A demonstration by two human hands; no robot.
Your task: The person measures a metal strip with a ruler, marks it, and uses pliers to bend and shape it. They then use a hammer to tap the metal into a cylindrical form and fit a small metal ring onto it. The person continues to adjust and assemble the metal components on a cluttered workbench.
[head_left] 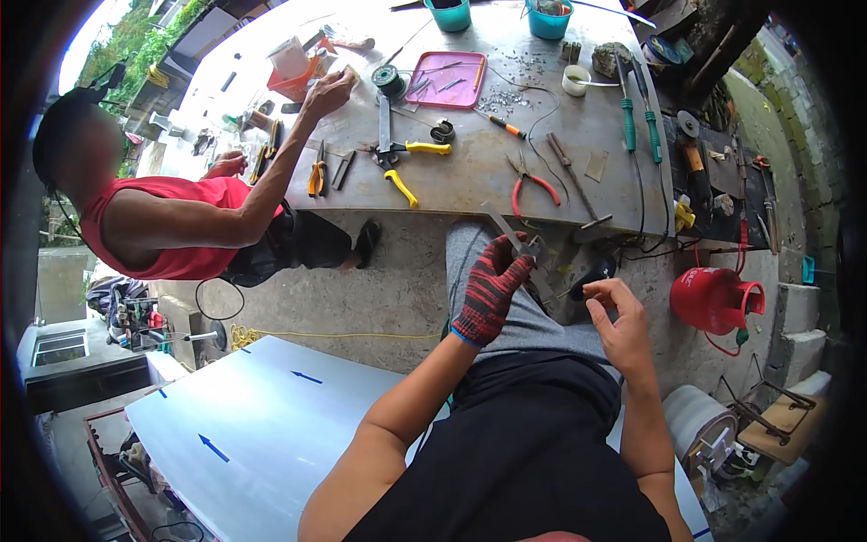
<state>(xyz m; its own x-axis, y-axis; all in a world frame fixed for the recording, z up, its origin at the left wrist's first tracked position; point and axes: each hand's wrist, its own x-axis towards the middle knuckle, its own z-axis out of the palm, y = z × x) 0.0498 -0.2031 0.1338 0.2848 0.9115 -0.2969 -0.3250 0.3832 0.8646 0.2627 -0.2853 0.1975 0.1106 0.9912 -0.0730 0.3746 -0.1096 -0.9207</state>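
My left hand [495, 287], in a red and black knit glove, is closed around a slim grey metal tool [503, 223] that looks like a vernier caliper. The tool slants over my lap, and its middle is partly covered by the fingers. My right hand [619, 325] is bare and hangs to the right of it, fingers bent and thumb apart, with nothing visible in it. Closest on the table edge beyond are red-handled pliers [536, 187], a rusty metal rod [571, 167] and a small flat square piece [596, 166].
A person in a red top [172, 221] reaches over the metal table [361, 191] at left. On it lie yellow-handled cutters [400, 186], a pink tray [446, 79] and green-handled soldering irons [629, 126]. A red gas cylinder [709, 296] stands right; a white sheet [280, 420] lies behind left.
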